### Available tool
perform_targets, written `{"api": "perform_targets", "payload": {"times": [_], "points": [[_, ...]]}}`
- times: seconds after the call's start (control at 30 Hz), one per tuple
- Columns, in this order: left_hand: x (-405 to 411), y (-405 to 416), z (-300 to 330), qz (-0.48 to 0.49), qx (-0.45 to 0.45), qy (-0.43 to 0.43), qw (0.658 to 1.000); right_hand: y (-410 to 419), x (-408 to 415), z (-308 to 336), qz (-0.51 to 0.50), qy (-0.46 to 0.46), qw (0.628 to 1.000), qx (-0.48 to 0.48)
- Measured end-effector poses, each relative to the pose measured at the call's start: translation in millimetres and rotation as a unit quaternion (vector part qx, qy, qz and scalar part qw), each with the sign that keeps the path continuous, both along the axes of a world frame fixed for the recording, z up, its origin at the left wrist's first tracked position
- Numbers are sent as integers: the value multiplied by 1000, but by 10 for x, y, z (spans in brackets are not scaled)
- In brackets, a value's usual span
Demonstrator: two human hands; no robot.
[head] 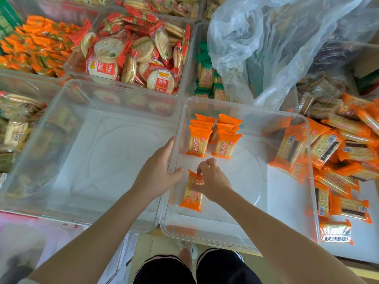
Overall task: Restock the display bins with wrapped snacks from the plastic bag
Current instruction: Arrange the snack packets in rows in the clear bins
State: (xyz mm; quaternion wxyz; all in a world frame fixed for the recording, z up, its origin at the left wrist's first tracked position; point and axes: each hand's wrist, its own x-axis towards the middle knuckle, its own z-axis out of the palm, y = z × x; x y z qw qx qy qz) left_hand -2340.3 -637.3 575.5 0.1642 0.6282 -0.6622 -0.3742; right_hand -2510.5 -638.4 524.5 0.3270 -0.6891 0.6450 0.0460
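The person's two bare forearms are reaching forward from the bottom of the view over a clear bin (242, 240), which is serving here as the landmark. The right hand (213, 181) is hovering inside the near left part of this bin, its fingertips curled and pinching the far end of an orange cracker packet (191, 196). That packet is lying with its long axis running away from the person, its near end pointing toward the bin's front wall and tilting slightly left. The left hand (159, 173) is resting on the bin's left wall, fingers relaxed and spread along the rim, the thumb hooking just inside; it looks to be steadying the bin. Farther in, toward the bin's back wall, two short rows of stacked orange packets (213, 138) are standing well apart from the held one, aligned the same way. The coming move probably turns on carrying the pinched packet forward, away from the body, to join those rows, and the right hand is the nearer one for that. Outside the bin's right wall a loose pile of orange packets (340, 152) is lying, and beyond its far right corner the plastic bag (276, 44) is slumping over other bins. Left of the bin an empty-looking clear bin (61, 206) is sitting.
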Motion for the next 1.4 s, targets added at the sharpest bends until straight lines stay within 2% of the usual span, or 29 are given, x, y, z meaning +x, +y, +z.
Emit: {"api": "perform_targets", "payload": {"times": [0.1,0.17,0.3,0.4,0.53,0.67,0.83,0.93,1.03,1.1,1.17,1.23,1.33,1.4], "points": [[-3,7,-2,4,-2,15,1000,-112,-86,153,-36,-57,996,-60],[-7,4,5,4,-1,16,1000,-182,-99,172,-43,-63,995,-58],[23,31,18,-11,-10,4,1000,-88,-23,6,47,72,996,27],[36,63,22,-4,-10,-5,1000,-69,-26,-60,64,126,990,18],[23,74,19,7,-5,2,1000,-97,-52,86,65,52,996,16],[24,67,24,13,-7,11,1000,-279,-59,324,38,7,987,-153],[34,77,16,5,13,-4,1000,-411,8,229,62,96,958,-262],[-18,124,102,4,-19,-46,999,-435,-10,282,35,103,957,-270],[-117,134,247,-44,-193,-136,971,-334,-245,483,-16,38,962,-269],[-255,95,361,-73,-269,-120,953,-141,-568,696,-34,-40,950,-308],[-491,46,472,-122,-274,-72,951,67,-1038,896,-49,-50,926,-370],[-810,25,547,-173,-257,-31,950,244,-1576,1016,-124,-45,910,-393],[-1347,40,576,-236,-232,-14,944,448,-2411,858,-266,3,905,-333],[-1734,83,599,-261,-229,-6,938,585,-2916,587,-301,61,924,-228]]}}
